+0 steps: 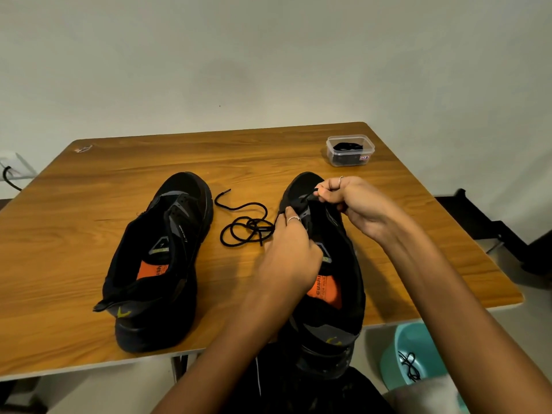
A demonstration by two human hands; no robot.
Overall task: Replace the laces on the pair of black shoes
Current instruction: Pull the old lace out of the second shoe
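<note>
Two black shoes with orange insoles stand on the wooden table (89,204). The left shoe (161,258) has no lace in it. The right shoe (334,282) lies under both my hands, its heel over the table's front edge. My right hand (352,201) pinches the tip of a black lace at the lowest eyelets near the toe. My left hand (289,252) rests on the shoe's tongue, its fingers curled at the left eyelet row where the lace runs. The rest of the black lace (248,225) lies coiled on the table between the shoes.
A clear plastic box (350,150) holding black laces stands at the table's back right. On the floor at the right, a teal bin (415,354) holds black laces. A dark cable (9,177) hangs at the far left by the wall.
</note>
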